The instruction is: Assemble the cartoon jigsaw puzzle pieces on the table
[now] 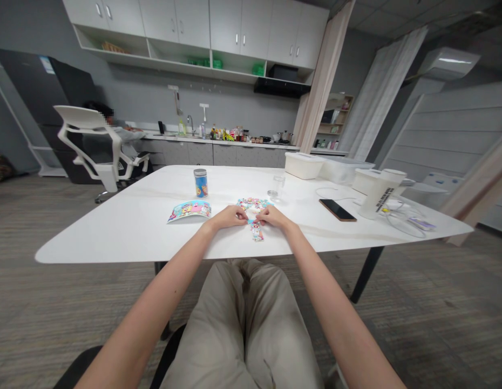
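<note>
My left hand [233, 216] and my right hand [274, 216] meet over the table, each with fingertips pinched at a small light-blue printed piece [251, 221], which looks like a jigsaw piece. The fingers cover much of it. Just nearer to me lies a small patch of printed pieces [257, 232], flat on the white table. Beyond my fingers, more colourful cartoon-printed pieces [254, 202] form a curved band. A slightly curled cartoon picture sheet [190, 210] rests left of my left hand. Behind it stands a lidded jar [201, 183] with a blue printed wrap.
Clear container [278, 186] and its lid [272, 193] stand behind the pieces. On the right are a phone [337, 209], a white tumbler [381, 197], cables [402, 222] and storage boxes [303, 165]. A person sits in a white chair [91, 143] at the back left.
</note>
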Available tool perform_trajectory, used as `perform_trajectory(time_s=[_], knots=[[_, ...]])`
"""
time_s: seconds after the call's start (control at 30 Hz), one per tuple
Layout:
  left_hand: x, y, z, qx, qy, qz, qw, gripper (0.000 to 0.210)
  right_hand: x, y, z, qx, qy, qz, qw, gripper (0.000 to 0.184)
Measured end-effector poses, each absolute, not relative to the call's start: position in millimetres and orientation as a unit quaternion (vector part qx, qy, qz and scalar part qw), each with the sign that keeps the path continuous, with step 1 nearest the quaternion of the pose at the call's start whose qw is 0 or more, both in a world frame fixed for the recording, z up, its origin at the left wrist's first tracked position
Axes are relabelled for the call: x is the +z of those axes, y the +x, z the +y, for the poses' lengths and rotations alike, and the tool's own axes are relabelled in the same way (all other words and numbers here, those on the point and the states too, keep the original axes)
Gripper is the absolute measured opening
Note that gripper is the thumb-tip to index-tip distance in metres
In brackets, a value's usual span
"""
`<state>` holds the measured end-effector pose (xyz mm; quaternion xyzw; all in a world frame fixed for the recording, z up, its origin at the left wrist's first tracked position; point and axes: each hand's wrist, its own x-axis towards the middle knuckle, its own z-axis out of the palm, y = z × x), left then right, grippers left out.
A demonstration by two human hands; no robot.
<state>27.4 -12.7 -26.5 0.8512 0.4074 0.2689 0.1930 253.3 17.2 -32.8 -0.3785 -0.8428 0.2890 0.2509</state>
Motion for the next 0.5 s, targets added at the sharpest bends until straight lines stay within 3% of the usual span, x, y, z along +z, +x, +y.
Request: perform_trajectory(time_s=[0.5], knots=[[-27.1, 28.2, -12.9, 0.259, 0.854, 0.413, 0.178, 0.021, -33.7, 253.5, 19.4, 0.302, -0.372, -0.841, 0.252, 0.037]])
